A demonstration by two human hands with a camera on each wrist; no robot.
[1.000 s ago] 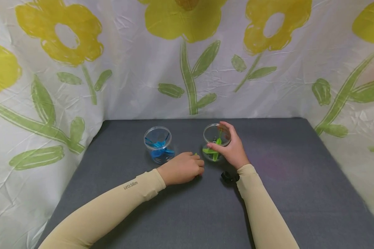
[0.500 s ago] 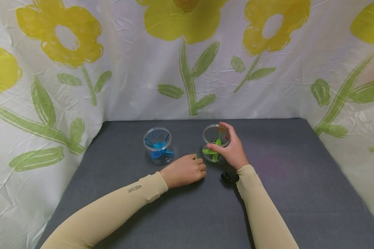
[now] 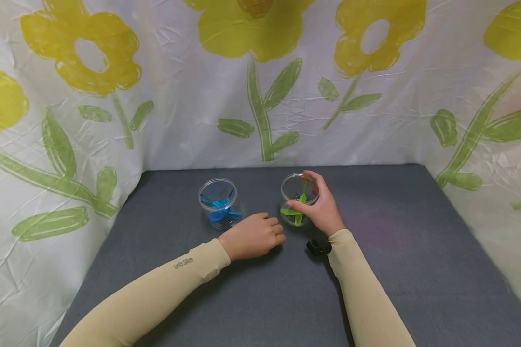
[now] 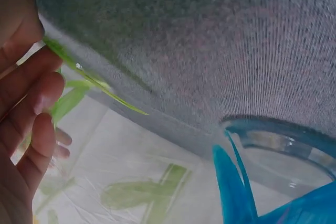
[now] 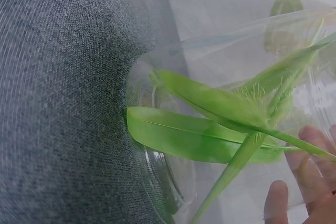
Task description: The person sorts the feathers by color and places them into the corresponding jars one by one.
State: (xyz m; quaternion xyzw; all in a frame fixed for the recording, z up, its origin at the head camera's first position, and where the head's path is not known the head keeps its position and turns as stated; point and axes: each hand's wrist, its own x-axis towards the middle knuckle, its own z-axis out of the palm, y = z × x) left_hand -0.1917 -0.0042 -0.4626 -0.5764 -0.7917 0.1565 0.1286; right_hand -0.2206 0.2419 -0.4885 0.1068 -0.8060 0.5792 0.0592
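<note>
A clear round jar (image 3: 287,179) with several green feathers (image 5: 210,135) inside stands on the grey cloth, and my right hand (image 3: 319,205) grips it by its right side, thumb in front. My left hand (image 3: 253,236) hovers low between this jar and another one, back of the hand up. Its fingers pinch one thin green feather (image 4: 94,81), seen edge-on in the left wrist view and hidden by the hand in the head view. To the left, the second clear jar (image 3: 204,187) holds blue feathers (image 3: 220,205); my left hand is close to its right side.
Dark grey cloth (image 3: 373,289) covers the table. Behind and at both sides hangs a white curtain (image 3: 178,130) printed with yellow flowers. A black wrist device (image 3: 319,247) sits at my right sleeve cuff.
My left hand shifts slightly right, then back left, and the green tip seen above its fingers before is now hidden in the head view. The right hand stays on its jar.
</note>
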